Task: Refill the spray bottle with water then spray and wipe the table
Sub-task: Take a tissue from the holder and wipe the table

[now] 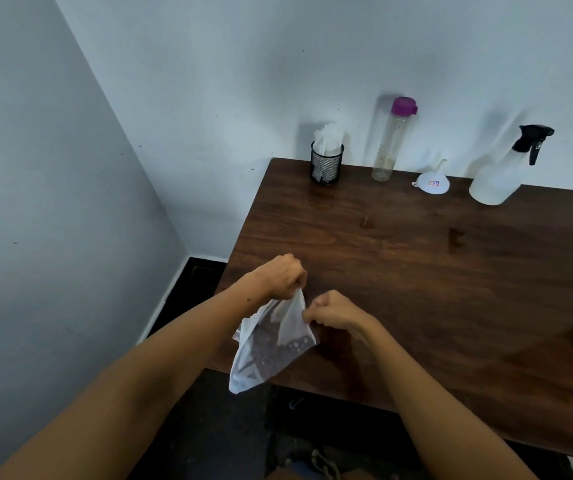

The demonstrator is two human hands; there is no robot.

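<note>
Left hand [283,276] at about 9 o'clock of the table's [416,271] near corner: fingers curled, pinching the top edge of a thin white tissue [271,344]. The sheet hangs down from the pinch over the table edge, translucent — the dark wood shows through it. Judged: held by its upper corners so that it can be opened out or refolded into a pad for wiping.

Right hand [333,311] just beside it, toward 3 o'clock: its grip is likewise clamped on the tissue's other upper edge, thumb and fingertips together on the paper. The two hands are close but apart, with the sheet stretched between them.

Far edge of the table, against the wall, 12 o'clock: black mesh cup [326,164] stuffed with more white tissues — likely the supply. To its right a tall clear bottle [390,147] with a purple cap, upright; it looks near empty. Next, a small white funnel [432,180] lying on its wide mouth, spout up.

At 2 o'clock: spray bottle [501,171], black trigger head fitted, standing near the wall, well apart from both hands. Water level cannot be read. Faint wet marks on the wood mid-table suggest spraying is done and wiping is the step in hand.
</note>
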